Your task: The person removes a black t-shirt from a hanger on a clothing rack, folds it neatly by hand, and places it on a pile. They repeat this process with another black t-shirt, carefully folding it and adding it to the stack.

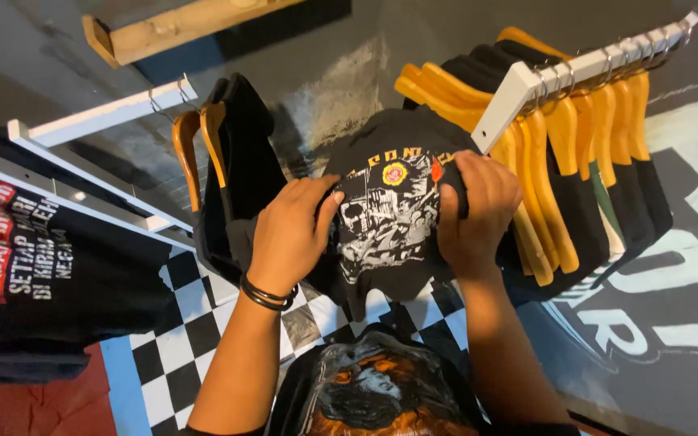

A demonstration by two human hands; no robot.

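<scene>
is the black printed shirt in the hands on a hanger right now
No, both the left hand and right hand grip the bunched black shirt with no hanger in it.

— Lighting? Dim overall. Warm light falls from above onto the left hand (288, 234) and right hand (474, 214); the dark wall beyond them stays murky.

— Shadows? Soft ones on the wall just past the left hand.

— Glare? Mild brightness on the white rail (583, 69) beyond the right hand.

— Sharpness? Hands fairly crisp; slight softness and wide-angle bending at the frame edges.
</scene>
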